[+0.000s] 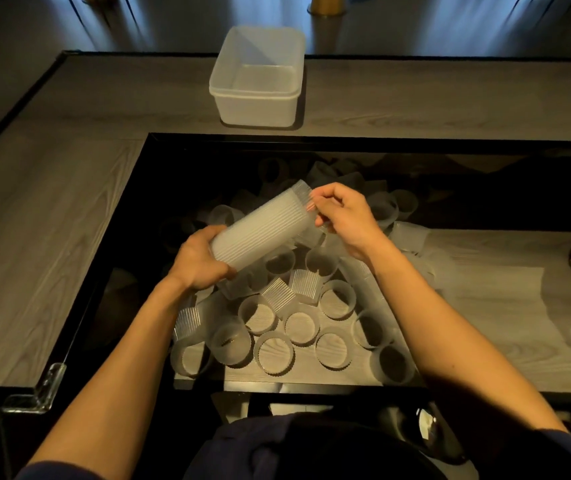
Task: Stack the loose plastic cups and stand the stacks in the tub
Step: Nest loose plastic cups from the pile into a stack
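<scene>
So far one stack [263, 230] is built, left hand [197, 258] gripping its base, right hand [342, 216] pinching its top; loose cups [273, 351] remain, and the tub [259, 77] holds nothing.

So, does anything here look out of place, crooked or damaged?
Nothing looks broken or spilled. The stack is held tilted between the left hand and the right hand. Under it the loose cups lie in a jumble, some mouth up, some on their sides. The tub stands upright, with no stacks inside.
</scene>
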{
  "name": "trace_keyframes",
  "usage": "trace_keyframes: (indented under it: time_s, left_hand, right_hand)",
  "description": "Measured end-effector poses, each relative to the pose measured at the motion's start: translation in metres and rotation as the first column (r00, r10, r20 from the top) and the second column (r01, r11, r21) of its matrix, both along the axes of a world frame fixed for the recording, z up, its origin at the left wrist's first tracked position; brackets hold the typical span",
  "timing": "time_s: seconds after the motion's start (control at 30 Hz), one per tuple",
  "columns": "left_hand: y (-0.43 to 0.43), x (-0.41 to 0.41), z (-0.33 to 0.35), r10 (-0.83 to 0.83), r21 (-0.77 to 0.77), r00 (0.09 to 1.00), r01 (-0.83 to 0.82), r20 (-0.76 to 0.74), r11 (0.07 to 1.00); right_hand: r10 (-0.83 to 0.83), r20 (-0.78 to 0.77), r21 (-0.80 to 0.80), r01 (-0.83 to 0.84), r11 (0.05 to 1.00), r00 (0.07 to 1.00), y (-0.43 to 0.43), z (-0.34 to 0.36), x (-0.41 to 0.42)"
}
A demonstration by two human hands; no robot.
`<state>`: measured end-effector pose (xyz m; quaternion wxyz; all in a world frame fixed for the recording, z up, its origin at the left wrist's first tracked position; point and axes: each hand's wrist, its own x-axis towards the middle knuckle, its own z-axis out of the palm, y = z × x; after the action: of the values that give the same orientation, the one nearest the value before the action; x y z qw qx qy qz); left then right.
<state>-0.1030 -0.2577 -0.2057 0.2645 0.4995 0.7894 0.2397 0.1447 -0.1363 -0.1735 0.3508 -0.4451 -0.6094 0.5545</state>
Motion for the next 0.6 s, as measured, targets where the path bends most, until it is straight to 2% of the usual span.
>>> trace_keyframes:
  time_s: [0.23,0.3,0.37,0.4,0.5,0.6]
  left_hand:
    - [0.006,0.015,0.007,0.041,0.021,0.999,-0.041,-0.023,0.999]
    - [0.006,0.017,0.009,0.048,0.018,0.998,-0.047,-0.045,0.999]
    - [0.004,0.017,0.010,0.059,0.009,0.997,-0.059,-0.058,0.998]
    - [0.004,0.015,0.010,0.064,0.003,0.996,-0.064,-0.058,0.998]
    - [0.002,0.011,0.008,0.067,-0.014,0.997,-0.068,-0.043,0.998]
    - [-0.001,0.009,0.006,0.064,-0.015,0.998,-0.065,-0.028,0.998]
  right_hand:
    - [-0.038,-0.101,-0.032,0.035,0.999,0.994,-0.009,-0.005,-0.003]
    - [-0.106,-0.045,-0.038,0.105,0.994,0.993,-0.006,-0.022,0.001]
    - [-0.172,0.147,0.016,0.171,0.985,0.974,-0.006,-0.044,0.004]
    - [-0.151,0.283,0.060,0.140,0.988,0.947,-0.007,-0.055,0.005]
    - [0.070,0.610,0.053,-0.128,0.990,0.789,-0.020,-0.083,0.006]
    - [0.148,0.758,0.062,-0.295,0.953,0.635,-0.032,-0.097,0.003]
